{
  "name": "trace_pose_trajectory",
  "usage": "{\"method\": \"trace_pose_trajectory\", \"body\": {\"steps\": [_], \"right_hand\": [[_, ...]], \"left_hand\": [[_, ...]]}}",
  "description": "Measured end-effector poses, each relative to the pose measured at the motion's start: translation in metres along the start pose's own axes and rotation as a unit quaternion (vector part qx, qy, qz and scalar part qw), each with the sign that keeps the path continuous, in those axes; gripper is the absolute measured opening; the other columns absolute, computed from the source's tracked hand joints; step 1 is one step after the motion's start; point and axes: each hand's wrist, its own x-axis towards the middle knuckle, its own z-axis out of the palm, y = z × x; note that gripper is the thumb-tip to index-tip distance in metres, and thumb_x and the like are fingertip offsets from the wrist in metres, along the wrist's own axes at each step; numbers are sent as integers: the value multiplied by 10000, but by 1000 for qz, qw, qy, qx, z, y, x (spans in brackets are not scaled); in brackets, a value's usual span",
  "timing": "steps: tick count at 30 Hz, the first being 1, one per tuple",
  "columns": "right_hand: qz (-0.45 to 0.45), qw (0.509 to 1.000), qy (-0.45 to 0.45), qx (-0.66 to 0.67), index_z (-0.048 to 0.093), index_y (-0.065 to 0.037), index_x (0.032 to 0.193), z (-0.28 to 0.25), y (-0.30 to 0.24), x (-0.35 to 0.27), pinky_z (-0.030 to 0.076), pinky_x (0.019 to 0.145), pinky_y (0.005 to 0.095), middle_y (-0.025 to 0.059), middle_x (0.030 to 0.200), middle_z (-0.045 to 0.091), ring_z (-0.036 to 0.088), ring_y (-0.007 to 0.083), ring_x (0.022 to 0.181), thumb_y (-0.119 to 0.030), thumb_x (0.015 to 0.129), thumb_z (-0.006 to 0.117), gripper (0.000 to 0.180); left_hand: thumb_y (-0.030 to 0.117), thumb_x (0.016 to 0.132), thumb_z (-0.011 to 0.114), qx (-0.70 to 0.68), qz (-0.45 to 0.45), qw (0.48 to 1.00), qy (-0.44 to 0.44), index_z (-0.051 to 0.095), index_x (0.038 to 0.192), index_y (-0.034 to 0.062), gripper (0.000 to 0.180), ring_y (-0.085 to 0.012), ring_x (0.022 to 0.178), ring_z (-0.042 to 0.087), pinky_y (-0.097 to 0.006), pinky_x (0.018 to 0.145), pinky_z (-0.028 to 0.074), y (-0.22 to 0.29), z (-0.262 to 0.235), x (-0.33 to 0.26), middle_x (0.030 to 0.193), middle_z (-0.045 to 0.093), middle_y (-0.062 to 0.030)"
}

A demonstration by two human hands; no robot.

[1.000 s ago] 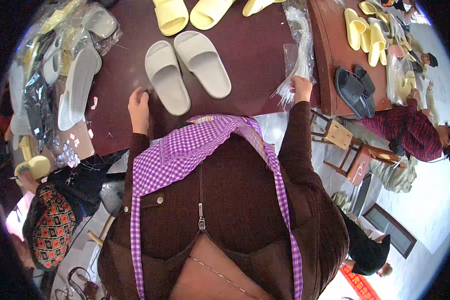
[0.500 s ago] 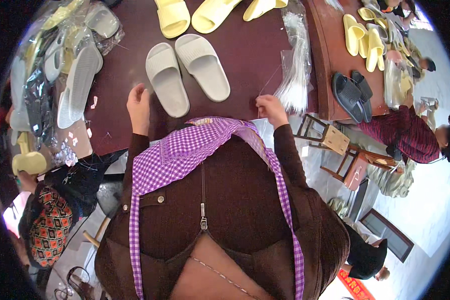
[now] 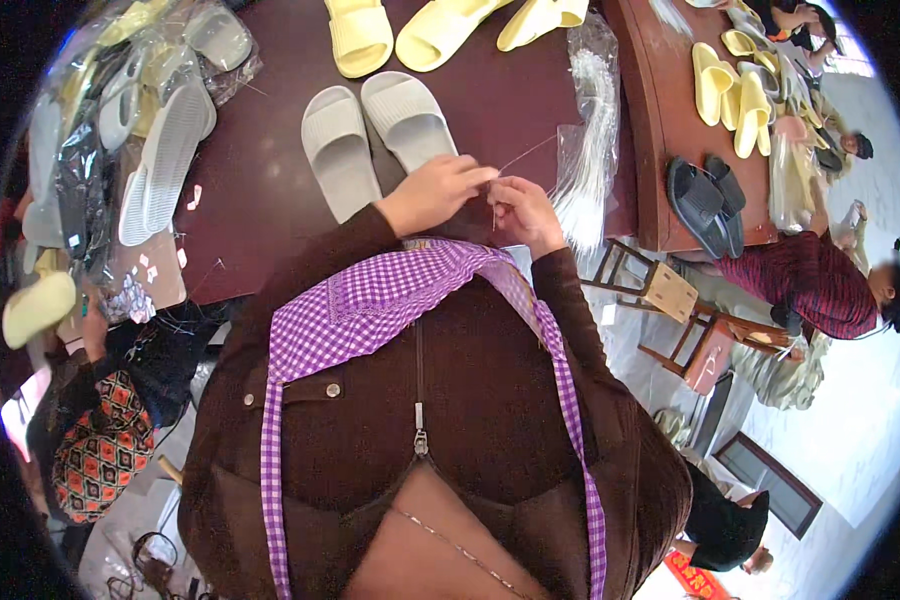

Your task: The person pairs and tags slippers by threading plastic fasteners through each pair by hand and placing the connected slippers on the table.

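In front of my chest, my left hand (image 3: 438, 196) reaches across to my right hand (image 3: 523, 212), and their fingertips nearly meet. A thin, pale plastic strand (image 3: 530, 151) slants up and right from between them. My right hand is closed in a pinch on it; the fingers of my left hand are pressed together where the strand starts. A pair of grey slide sandals lies beyond my hands: the left slide (image 3: 337, 150) shows almost whole, while the right slide (image 3: 408, 118) is partly hidden behind my left hand and forearm.
Several yellow slides (image 3: 360, 38) line the dark red table's far side. A bundle of clear strands (image 3: 588, 150) lies right of my hands. Bagged grey slides (image 3: 165, 150) heap up at left, near a co-worker's hand (image 3: 94, 330). Black slides (image 3: 700, 205) and wooden stools (image 3: 662, 292) are at right.
My left hand has swung right, over the grey slides, from the table's left side to my right hand. My right hand has shifted slightly left and still holds the strand.
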Motion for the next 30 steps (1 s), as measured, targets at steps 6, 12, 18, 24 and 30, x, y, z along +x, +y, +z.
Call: {"method": "trace_pose_trajectory", "body": {"steps": [6, 12, 18, 24, 30], "right_hand": [[1, 997, -1, 83, 548, -42, 795, -12, -9, -7, 366, 428, 244, 29, 665, 535, 460, 111, 486, -90, 817, 576, 59], [17, 992, -52, 111, 551, -34, 786, -33, -9, -7, 363, 414, 254, 37, 662, 530, 457, 112, 479, -92, 810, 586, 73], [26, 996, -54, 59, 584, -6, 852, -60, -15, 0, 438, 485, 269, 44, 691, 576, 519, 139, 527, -119, 821, 590, 117], [-299, 570, 459, -613, 441, -160, 1281, -119, -15, 39, 368, 912, 494, 131, 1323, 419, 421, 297, 1179, -282, 876, 508, 427], [-164, 555, 433, -692, 359, -198, 1337, -134, -11, 90, 294, 955, 519, 67, 1410, 292, 288, 325, 1267, -276, 897, 418, 451]], "left_hand": [[34, 730, 571, 41, 122, 987, -91, 589, 923, 38, 193, -259, 818, 543, -345, 762, 441, -28, 32, 39, 888, 590, -79], [58, 722, 585, -25, 182, 978, -96, 583, 838, 30, 120, -248, 805, 540, -335, 734, 440, -34, 39, 54, 828, 578, -65], [67, 724, 587, -19, 128, 984, -119, 583, 801, 40, 82, -251, 803, 538, -338, 727, 439, -37, 43, 51, 811, 575, -72], [61, 799, 570, -137, 34, 989, 34, 583, 855, 37, 62, -221, 873, 572, -293, 773, 447, -26, 42, 37, 892, 614, -80], [80, 856, 524, -408, -251, 878, -14, 571, 851, 11, 83, -154, 851, 586, -265, 786, 449, -18, 30, 22, 885, 621, -68]]}}
